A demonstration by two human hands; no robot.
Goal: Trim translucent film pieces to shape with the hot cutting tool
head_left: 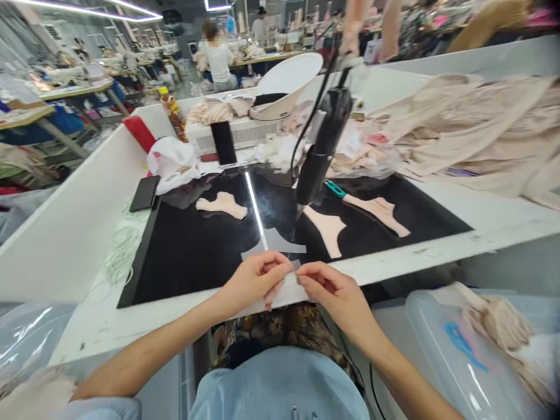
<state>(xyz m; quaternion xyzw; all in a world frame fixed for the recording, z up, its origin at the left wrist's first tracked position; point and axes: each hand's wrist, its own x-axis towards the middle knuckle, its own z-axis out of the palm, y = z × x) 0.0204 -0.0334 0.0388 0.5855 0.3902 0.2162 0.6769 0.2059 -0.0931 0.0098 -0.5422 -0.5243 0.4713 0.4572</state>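
Close to the table's front edge, my left hand (258, 277) is closed in a pinch on a small translucent piece (296, 265). The fingertips of my right hand (335, 291) pinch its other side, so the two hands almost meet. Something pinkish shows below my left fingers, and I cannot tell whether it is fabric. Just beyond my hands a grey translucent template (275, 242) lies on the black work surface (188, 256). Pale pink cut fabric pieces lie around it: one at left (223, 205), one in the middle (328, 229), one at right (378, 213).
A black handheld-type device (321, 140) hangs over the mat with its cable. Teal snips (335, 188) lie beside the right piece. Phones (144, 193), a white box with vents (240, 134), piled beige fabric (476, 128) and plastic bins (441, 338) surround the place. A person (217, 58) works farther back.
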